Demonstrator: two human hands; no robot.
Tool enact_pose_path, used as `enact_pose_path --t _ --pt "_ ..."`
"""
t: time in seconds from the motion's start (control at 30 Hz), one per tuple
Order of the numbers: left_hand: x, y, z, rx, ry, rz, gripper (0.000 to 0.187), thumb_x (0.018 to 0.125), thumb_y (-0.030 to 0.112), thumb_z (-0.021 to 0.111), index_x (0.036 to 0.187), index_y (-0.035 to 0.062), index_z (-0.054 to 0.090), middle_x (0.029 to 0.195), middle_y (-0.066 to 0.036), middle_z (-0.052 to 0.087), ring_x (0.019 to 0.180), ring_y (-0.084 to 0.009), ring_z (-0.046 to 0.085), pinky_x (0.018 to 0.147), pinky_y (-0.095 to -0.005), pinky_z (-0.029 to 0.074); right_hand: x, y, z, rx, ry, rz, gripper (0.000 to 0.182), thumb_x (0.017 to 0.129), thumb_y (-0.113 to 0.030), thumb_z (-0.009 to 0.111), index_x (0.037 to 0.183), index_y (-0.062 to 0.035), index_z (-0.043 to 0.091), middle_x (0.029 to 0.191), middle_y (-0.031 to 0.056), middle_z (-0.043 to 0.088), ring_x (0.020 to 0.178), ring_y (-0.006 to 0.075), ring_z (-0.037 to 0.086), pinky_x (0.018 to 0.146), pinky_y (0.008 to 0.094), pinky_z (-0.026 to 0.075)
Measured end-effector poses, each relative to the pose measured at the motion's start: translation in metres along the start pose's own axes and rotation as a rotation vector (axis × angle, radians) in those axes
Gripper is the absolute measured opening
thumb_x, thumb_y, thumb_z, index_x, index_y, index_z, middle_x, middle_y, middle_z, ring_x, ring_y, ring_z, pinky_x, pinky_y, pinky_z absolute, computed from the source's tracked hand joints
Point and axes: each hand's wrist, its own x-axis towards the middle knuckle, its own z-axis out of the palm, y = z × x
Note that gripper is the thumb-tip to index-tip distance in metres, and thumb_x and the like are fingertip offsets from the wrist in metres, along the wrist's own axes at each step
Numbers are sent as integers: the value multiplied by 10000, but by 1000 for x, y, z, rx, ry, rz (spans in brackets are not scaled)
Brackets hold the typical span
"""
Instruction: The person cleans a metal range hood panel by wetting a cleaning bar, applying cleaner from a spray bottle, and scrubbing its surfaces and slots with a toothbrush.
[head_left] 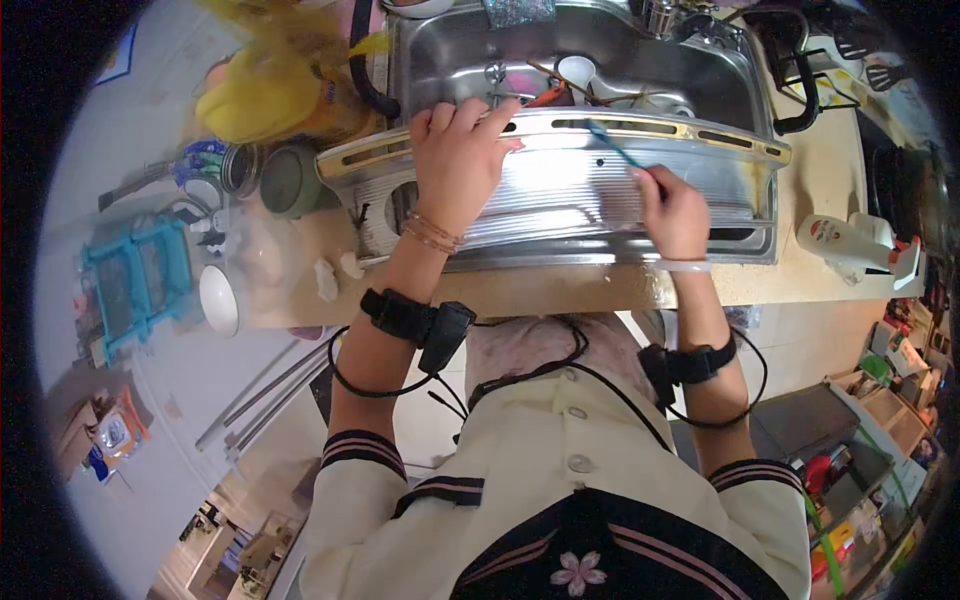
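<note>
A long, curved metal panel (560, 190), ribbed and with slots along its far edge, lies tilted across the front of the steel sink (440, 60). My left hand (460, 155) grips its slotted edge, with the fingers over the top and the thumb on the near side. Brownish stains show along that edge and at the right end. In my right hand (675, 215) is a thin teal brush (625, 152), pinched between thumb and fingers. Its dark tip is at the slotted edge. Behind the panel, a white cup or ladle bowl (576, 70) and chopsticks sit in the sink.
Left of the sink stand a yellow bag (240, 100), a glass jar (288, 182), a white bowl (219, 300) and a blue plastic rack (140, 280). On the right, a white spray bottle (845, 243) lies on the counter (800, 280). A faucet (660, 18) rises behind.
</note>
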Motion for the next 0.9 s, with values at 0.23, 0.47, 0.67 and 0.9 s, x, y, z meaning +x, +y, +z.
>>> enact_pose_path --t 0.23,0.47,0.67,0.9 --pt "1 0 0 18 -10 -16 350 719 283 639 1057 196 605 836 -11 535 818 -220 482 796 -388 342 0 -21 7 61 -80 42 327 842 -400 528 792 -103 656 652 177 594 635 377 580 570 417 465" --pt "0 9 -9 20 -15 -18 267 742 276 613 985 165 624 805 -31 544 779 -236 493 738 -397 352 -13 75 -44 -99 32 338 394 838 -446 524 920 -84 656 800 178 631 770 355 608 642 403 473" --pt "-12 -2 10 -265 128 -65 212 605 36 555 796 88 629 863 -98 566 909 -267 497 864 -402 349 -18 71 -54 458 135 271 343 910 -269 492 1051 26 596 919 95 635 809 136 557 728 279 443" --pt "-20 25 -136 -869 -125 -156 731 786 241 641 1376 81 240 1318 -168 365 1199 -283 381 1015 -402 282 2 -114 -47 1034 -77 -267 245 885 -239 490 944 -11 555 746 66 597 704 167 560 655 301 433"
